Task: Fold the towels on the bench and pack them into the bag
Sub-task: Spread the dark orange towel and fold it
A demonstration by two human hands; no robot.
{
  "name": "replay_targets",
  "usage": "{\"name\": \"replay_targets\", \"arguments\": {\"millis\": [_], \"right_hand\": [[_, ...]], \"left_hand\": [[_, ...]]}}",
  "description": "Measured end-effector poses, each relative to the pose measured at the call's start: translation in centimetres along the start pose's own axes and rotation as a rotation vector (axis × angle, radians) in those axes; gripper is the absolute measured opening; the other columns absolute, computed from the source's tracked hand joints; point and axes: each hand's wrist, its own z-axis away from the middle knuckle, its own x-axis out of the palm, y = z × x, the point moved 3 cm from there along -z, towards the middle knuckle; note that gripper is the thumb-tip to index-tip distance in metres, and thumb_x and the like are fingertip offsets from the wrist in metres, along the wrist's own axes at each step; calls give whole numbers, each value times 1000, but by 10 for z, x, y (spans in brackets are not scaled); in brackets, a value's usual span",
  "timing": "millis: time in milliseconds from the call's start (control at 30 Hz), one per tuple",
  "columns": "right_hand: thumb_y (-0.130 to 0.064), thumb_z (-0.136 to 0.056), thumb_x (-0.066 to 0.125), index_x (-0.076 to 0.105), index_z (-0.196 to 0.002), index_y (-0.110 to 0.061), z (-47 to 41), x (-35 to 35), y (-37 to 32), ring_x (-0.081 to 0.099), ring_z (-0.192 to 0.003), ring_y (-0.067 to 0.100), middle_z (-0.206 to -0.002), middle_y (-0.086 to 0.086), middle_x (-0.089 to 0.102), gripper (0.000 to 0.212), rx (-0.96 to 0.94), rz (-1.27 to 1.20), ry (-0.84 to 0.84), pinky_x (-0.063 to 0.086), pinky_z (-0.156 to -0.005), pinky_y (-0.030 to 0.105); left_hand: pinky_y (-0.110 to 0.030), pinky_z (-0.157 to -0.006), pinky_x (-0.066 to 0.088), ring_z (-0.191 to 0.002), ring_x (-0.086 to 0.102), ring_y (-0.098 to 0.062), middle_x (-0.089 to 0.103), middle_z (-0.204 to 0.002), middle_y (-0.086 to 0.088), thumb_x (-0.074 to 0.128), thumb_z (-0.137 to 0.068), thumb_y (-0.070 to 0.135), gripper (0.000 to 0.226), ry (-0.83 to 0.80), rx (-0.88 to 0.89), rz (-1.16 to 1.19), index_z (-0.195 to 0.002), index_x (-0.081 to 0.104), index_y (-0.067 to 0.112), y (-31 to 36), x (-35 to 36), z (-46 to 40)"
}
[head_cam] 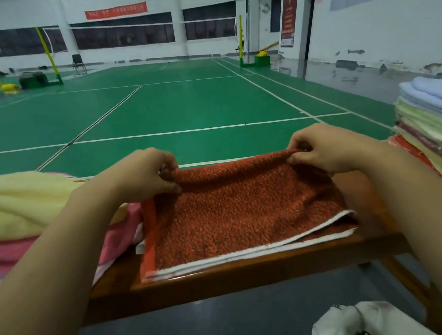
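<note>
Green badminton court floor (177, 102) with white lines is seen behind a wooden worktop (242, 272); nets and yellow posts are visible at the far wall. On the worktop, at centre, a red-orange towel (237, 215) with white edging is laid folded in layers, its near edge lying along the worktop's front rim. The towel's far fold is lifted slightly and pinched at both corners: the far-left corner is gripped by the left hand (145, 174), fingers curled round the fabric, and the far-right corner is gripped the same way by the right hand (321, 148). Both forearms are extended over the worktop.

To the left, touching the red towel's side, a loose pile of unfolded towels (23, 210) is seen, pale yellow on top, pink beneath. To the right, a neat stack of folded towels (440, 133) is placed on the worktop, blue on top, then pale green and yellow layers, near the right forearm. On the grey floor below the worktop, at lower right, a white bag (361, 326) is partly visible; whether it is open cannot be determined.
</note>
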Motion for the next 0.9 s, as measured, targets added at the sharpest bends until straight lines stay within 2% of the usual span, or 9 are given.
{"name": "replay_targets", "arguments": {"millis": [100, 200, 333, 467, 567, 667, 767, 833, 900], "right_hand": [[-23, -100, 63, 62, -100, -19, 5, -2, -4, 73, -57, 25, -99, 1, 68, 4, 105, -231, -5, 61, -60, 42], [-18, -99, 63, 63, -102, -15, 6, -3, -7, 75, -72, 24, -106, 4, 67, 5, 132, -447, 43, 63, -64, 39], [-27, -98, 65, 66, -99, -22, 0, -14, -7, 65, -88, 12, -95, -8, 67, 5, 0, -240, 328, 50, -74, 31], [-24, -94, 70, 71, -102, -21, 3, -27, -7, 64, -93, 11, -102, -8, 71, 8, -118, -320, 433, 50, -82, 29], [-24, -89, 76, 74, -95, -24, 8, -29, -4, 64, -86, 12, -92, -8, 71, 6, -80, -217, 243, 45, -71, 24], [-26, -86, 79, 76, -96, -23, 19, -18, 0, 67, -88, 18, -94, 0, 73, 10, 68, -120, -205, 56, -72, 29], [-33, -89, 74, 76, -104, -15, 33, -3, 2, 67, -102, 18, -106, 3, 73, 24, 257, -143, -549, 63, -69, 40], [-42, -92, 68, 75, -101, -13, 32, -2, 3, 71, -98, 20, -99, 5, 74, 31, 292, -151, -502, 61, -61, 36], [-46, -96, 63, 73, -101, -12, 24, -3, 12, 71, -92, 23, -96, 7, 73, 35, 344, -128, -352, 61, -60, 35]], "left_hand": [[-33, -75, 45, -93, 62, -30, 65, -91, 0, 76, -85, 36, 18, 171, -14, -63, -99, 69, 28, -1, -7, -3], [-40, -80, 50, -101, 63, -35, 71, -104, -8, 65, -93, 32, 14, 280, -40, -114, -106, 69, 27, -1, -12, -5], [-42, -78, 44, -97, 63, -39, 70, -102, -17, 63, -94, 15, 13, 516, -19, 49, -106, 67, 11, 8, -22, -5], [-40, -78, 44, -93, 61, -35, 67, -99, -15, 66, -92, 13, 14, 596, 18, 76, -106, 66, 10, 7, -35, -1], [-33, -75, 46, -86, 63, -22, 68, -90, -2, 72, -90, 16, 9, 422, 90, 74, -99, 71, 16, 6, -38, 3], [-24, -67, 43, -66, 59, 4, 68, -71, 16, 78, -87, 24, 13, -59, 95, 104, -82, 71, 34, 7, -27, 10], [-23, -82, 49, -80, 64, 6, 72, -84, 24, 77, -85, 42, 6, -494, 23, 39, -90, 75, 39, 9, -10, 22], [-24, -88, 49, -89, 67, 5, 74, -92, 24, 73, -84, 55, 21, -537, -14, 49, -99, 76, 40, 11, -6, 23], [-26, -83, 50, -83, 67, 3, 74, -88, 19, 66, -87, 58, 29, -371, 0, 73, -100, 75, 35, 15, -5, 16]]}}
